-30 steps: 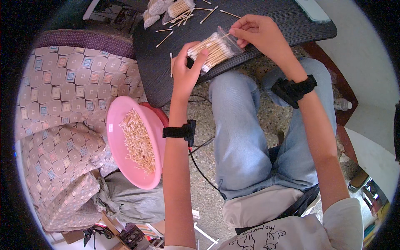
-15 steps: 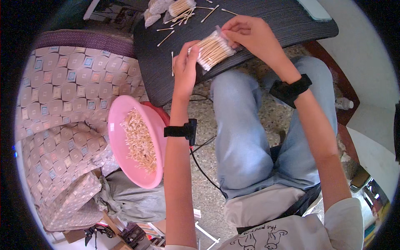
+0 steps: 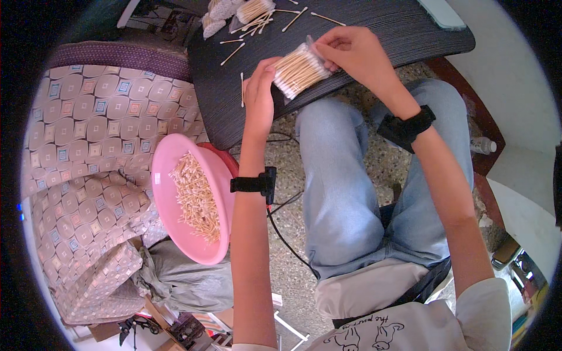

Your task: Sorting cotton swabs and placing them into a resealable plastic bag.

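Note:
A clear plastic bag of cotton swabs (image 3: 301,71) is held between my two hands above the near edge of the dark table. My left hand (image 3: 261,93) is closed on the bag's left end, thumb on top. At the other end, my right hand (image 3: 350,51) pinches the clear plastic at the bag's mouth between thumb and fingers. The swabs lie side by side in the bag, white tips at both ends. Several loose swabs (image 3: 257,26) lie on the table beyond my left hand, and one more lies just left of that hand.
Filled bags of swabs (image 3: 255,9) sit at the table's (image 3: 216,111) far side. A pink basin (image 3: 167,202) heaped with loose swabs stands to the left, beside a patterned cloth-covered seat (image 3: 105,117). A black cable (image 3: 287,248) runs across the floor by my knees.
My right hand has shifted slightly down and nearer at the bag's mouth. The bag has turned a little, and my left hand keeps its hold.

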### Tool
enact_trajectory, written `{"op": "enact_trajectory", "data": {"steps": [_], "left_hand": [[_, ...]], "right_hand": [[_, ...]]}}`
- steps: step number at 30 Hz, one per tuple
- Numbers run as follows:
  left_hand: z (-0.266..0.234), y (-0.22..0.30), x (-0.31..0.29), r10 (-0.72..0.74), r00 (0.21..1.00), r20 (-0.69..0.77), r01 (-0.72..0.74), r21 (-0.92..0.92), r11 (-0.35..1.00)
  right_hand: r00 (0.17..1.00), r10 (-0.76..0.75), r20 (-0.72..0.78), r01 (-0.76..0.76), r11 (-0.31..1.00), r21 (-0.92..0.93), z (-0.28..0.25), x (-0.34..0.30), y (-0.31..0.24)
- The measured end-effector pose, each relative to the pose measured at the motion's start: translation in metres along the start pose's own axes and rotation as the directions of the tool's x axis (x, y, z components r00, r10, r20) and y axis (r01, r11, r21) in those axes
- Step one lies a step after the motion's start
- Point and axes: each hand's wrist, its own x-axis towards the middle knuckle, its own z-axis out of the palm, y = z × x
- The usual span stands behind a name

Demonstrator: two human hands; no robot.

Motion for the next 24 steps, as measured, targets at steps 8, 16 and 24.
{"op": "enact_trajectory", "data": {"steps": [8,16,24], "left_hand": [[0.003,0.000,-0.002,0.019,0.998,-0.063,-0.019,0.006,1.000],[0.005,0.003,-0.002,0.063,0.995,-0.080,-0.065,-0.023,0.998],[0.007,0.005,-0.001,0.068,0.992,-0.104,-0.069,-0.011,0.998]], "right_hand": [[0.998,0.011,0.059,-0.010,1.000,-0.027,0.003,0.001,0.011],[0.994,-0.086,0.070,0.098,0.978,-0.184,0.004,0.000,0.013],[0.984,-0.072,0.162,0.083,0.995,-0.061,-0.004,0.003,0.011]]}}
